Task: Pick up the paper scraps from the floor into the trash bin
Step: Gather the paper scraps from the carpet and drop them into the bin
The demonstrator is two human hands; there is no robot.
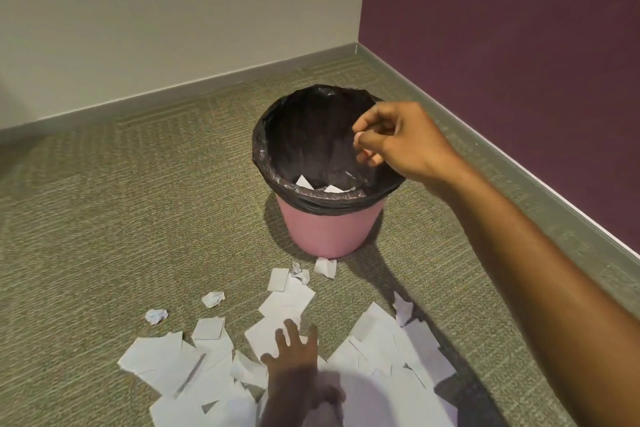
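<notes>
Right fingers (367,158) curled close, unclear if pinching anything, right hand (401,146) over the bin (329,232) mouth, left hand (294,357) fingers spread flat on scraps (287,302) strewn on carpet (138,201) before the bin

No writing, label or number is legible on the paper scraps (287,302) or trash bin (329,232).

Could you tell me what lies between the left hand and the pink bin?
The head view shows a flat paper sheet by the left hand, then a small square scrap, a crumpled ball and a folded scrap by the pink bin.
</notes>
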